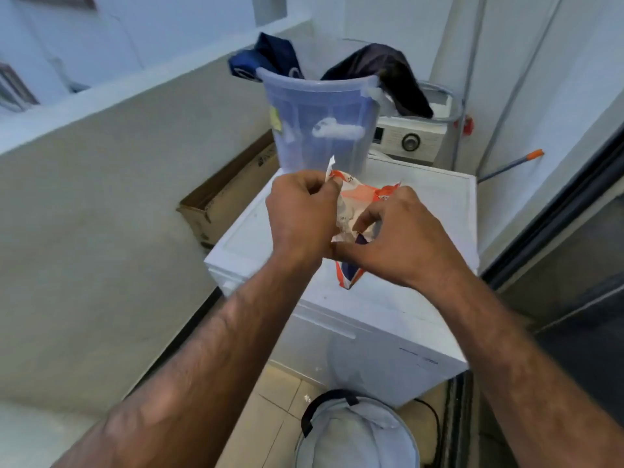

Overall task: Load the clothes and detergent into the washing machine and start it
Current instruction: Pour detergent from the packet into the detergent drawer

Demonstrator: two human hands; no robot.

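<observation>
Both my hands hold a crumpled orange, white and blue detergent packet [351, 211] above the white top of the washing machine [422, 214]. My left hand [300, 214] pinches the packet's upper left corner. My right hand [401, 238] grips its right side, fingers curled around the edge. Behind the packet a translucent blue bucket [320, 119] stands on the machine, with dark blue clothes [266, 59] and a black garment [381, 72] hanging over its rim.
A second white washer with a round dial [410, 141] stands behind. A cardboard box [229, 194] leans against the left wall. A pale laundry basket with a black handle [351, 434] sits on the tiled floor below. An orange-tipped pole [513, 163] leans at the right.
</observation>
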